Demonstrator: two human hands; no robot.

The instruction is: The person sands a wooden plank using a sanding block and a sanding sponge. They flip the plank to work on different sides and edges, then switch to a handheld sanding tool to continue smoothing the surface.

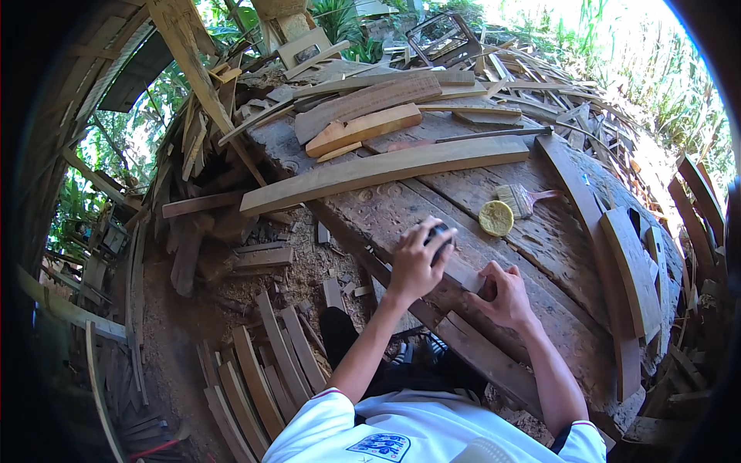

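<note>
My left hand [418,257] curls its fingers over a rounded black part at the far end of what looks like a hand plane [462,273]. At the near end my right hand [505,296] grips a dark handle. A pale, flat part shows between the two hands. The tool lies at the front edge of a worn plank workbench [382,214]; my fingers hide much of it, and what is under it cannot be made out. Beyond my hands lie a round yellow disc [495,219] and a flat paintbrush [524,199], touching each other.
A long wooden beam [382,173] crosses the bench, with more timber pieces [370,104] behind. Dark boards [596,249] line the right side. Curved wooden slats [260,376] stand at lower left, over a floor of shavings [173,324]. A scrap pile [538,75] rises at the back.
</note>
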